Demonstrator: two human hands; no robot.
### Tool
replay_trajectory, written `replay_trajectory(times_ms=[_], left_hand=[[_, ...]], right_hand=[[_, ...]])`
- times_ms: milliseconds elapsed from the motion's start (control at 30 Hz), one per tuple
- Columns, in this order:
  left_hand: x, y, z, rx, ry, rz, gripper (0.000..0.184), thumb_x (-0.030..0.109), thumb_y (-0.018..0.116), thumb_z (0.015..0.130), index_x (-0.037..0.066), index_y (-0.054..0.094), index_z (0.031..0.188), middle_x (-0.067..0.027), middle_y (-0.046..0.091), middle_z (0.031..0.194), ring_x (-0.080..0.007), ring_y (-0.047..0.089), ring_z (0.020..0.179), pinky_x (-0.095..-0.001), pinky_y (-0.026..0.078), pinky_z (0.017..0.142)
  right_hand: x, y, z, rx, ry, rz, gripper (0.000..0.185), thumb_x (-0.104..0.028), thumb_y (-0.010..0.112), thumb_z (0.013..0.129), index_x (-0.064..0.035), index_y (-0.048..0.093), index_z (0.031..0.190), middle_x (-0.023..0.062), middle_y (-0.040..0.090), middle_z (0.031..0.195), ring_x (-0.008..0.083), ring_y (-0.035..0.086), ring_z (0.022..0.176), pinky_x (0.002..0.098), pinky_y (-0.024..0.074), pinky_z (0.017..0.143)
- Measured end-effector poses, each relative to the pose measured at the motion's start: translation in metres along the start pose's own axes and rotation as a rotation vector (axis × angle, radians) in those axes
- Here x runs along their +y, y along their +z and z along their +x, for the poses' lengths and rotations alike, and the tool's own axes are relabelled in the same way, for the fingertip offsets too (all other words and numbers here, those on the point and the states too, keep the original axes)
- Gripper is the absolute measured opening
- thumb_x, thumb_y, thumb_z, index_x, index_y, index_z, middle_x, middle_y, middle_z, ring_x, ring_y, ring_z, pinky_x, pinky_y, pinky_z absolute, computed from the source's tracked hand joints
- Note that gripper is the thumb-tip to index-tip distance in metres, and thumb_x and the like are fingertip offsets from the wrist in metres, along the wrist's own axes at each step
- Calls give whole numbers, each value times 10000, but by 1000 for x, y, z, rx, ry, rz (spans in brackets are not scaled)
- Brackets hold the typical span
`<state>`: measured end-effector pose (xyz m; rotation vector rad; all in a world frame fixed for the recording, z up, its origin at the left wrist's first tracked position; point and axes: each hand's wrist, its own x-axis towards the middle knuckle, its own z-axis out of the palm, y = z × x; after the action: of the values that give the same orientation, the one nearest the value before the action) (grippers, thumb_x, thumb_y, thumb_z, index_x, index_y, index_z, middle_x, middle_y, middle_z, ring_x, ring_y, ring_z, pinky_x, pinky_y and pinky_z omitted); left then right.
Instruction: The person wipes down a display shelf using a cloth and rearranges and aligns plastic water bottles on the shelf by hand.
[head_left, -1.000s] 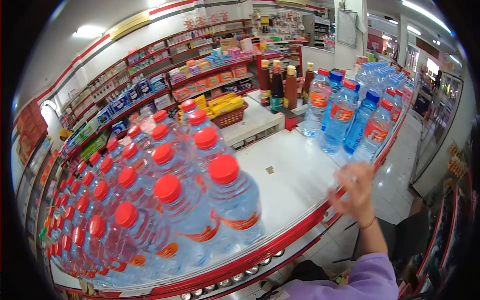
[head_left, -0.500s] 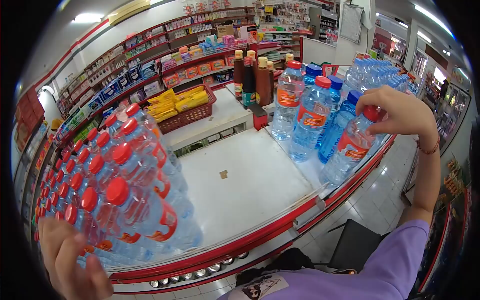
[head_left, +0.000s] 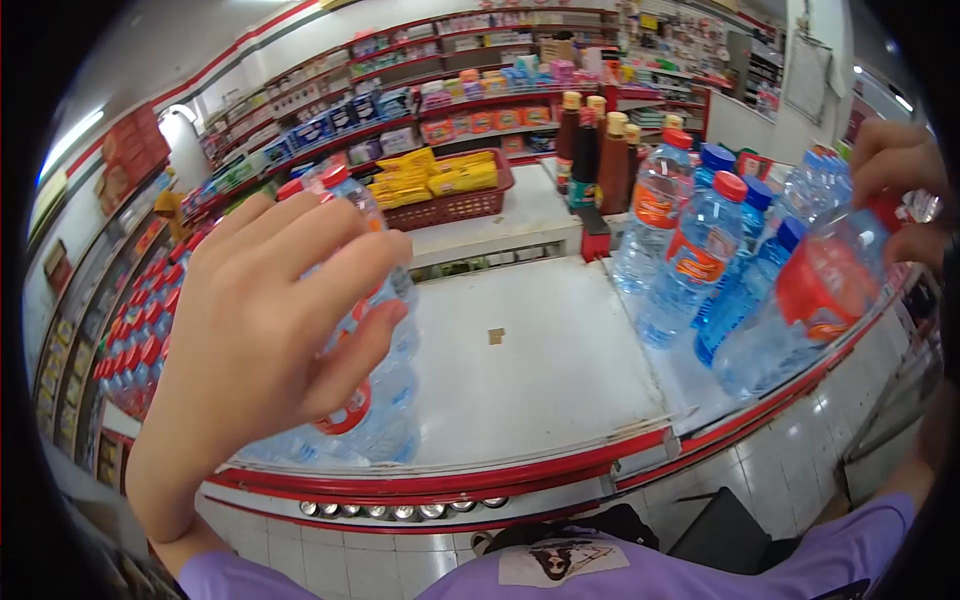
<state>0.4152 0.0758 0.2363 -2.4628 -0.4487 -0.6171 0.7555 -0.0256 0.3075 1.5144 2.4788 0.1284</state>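
Note:
At the right, my right hand (head_left: pixel 900 185) grips the red-capped top of a clear water bottle (head_left: pixel 800 310) with a red-orange label, its body tilted with the base to the lower left. Beside it stand another red-capped water bottle (head_left: pixel 695 265) and a blue-capped bottle (head_left: pixel 750 290) of bluer plastic. My left hand (head_left: pixel 285 300) is raised in front of the block of red-capped bottles (head_left: pixel 385 370) on the left, fingers curved and thumb apart, with nothing seen in it. It hides many of those bottles; I cannot tell whether it touches any.
Between the bottle groups lies a white countertop (head_left: pixel 540 370) with a red front edge (head_left: pixel 480 487). Behind it are a maroon basket (head_left: pixel 455 210) of yellow packets and several brown sauce bottles (head_left: pixel 612 165). A dark chair (head_left: pixel 720 535) stands in front, below the counter.
My left hand has risen from the lower left to in front of the bottle block. My right hand has tilted the held bottle rightward at its top. The view has turned left.

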Motion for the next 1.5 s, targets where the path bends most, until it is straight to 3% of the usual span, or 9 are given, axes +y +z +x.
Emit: replay_trajectory(times_ms=[367,567,767,867,1000,1200,1233,1367,1500], left_hand=[[-45,-31,-49,-511,-217,-443,390,117,666,698,28,607,1073,-130,584,929,-257,582,865,-357,458,756],[-53,-31,-52,-480,-336,-531,352,25,647,716,46,590,1063,-100,604,899,-203,589,764,-315,473,719],[-63,-25,-61,-422,-180,-458,324,12,658,714,22,589,1031,-79,611,816,-191,564,683,-303,479,675],[-64,-21,-67,-368,-154,-437,331,22,664,707,17,589,1030,-94,618,826,-207,582,686,-309,481,665],[-64,-20,-68,-310,-88,-427,346,33,666,702,9,587,1038,-113,630,841,-229,606,696,-316,488,663],[-66,-27,-55,-375,3,-359,358,124,659,723,-20,579,1041,-154,607,990,-299,603,854,-369,468,760],[-63,-30,-46,-407,-32,-412,384,178,663,724,-33,577,1032,-170,585,1035,-328,585,912,-390,449,806],[-44,-34,-26,-419,-136,-299,414,220,676,709,-13,578,1037,-156,592,1012,-333,575,927,-388,441,800],[-29,-38,-22,-484,-180,-191,447,239,675,717,37,570,1102,-145,604,1014,-318,573,941,-381,434,809]], right_hand=[[-59,-31,111,49,-357,-83,219,-140,676,723,-16,606,891,103,598,803,205,618,731,315,496,700],[-106,-54,154,96,-565,-75,193,-173,650,757,-29,615,880,106,609,774,203,628,731,318,503,728],[-127,-59,188,190,-719,23,182,-205,625,790,-42,624,870,108,621,745,202,637,732,322,509,756],[-116,-8,204,494,-684,244,301,-97,749,681,5,593,918,88,582,876,197,589,730,297,492,642],[-120,6,205,398,-512,433,286,-152,746,721,2,609,919,66,626,815,167,592,727,287,504,689],[-117,10,209,424,-640,401,260,-143,718,742,22,609,912,85,629,787,183,604,716,293,508,694],[-114,10,212,383,-661,389,346,-279,703,736,33,640,870,146,614,785,265,607,747,341,485,644],[-110,8,197,348,-578,458,348,-302,674,763,19,643,893,134,625,793,269,610,770,354,486,685],[-64,3,150,676,-433,-84,434,-335,683,742,-29,620,1042,125,635,875,277,615,861,365,497,739]])
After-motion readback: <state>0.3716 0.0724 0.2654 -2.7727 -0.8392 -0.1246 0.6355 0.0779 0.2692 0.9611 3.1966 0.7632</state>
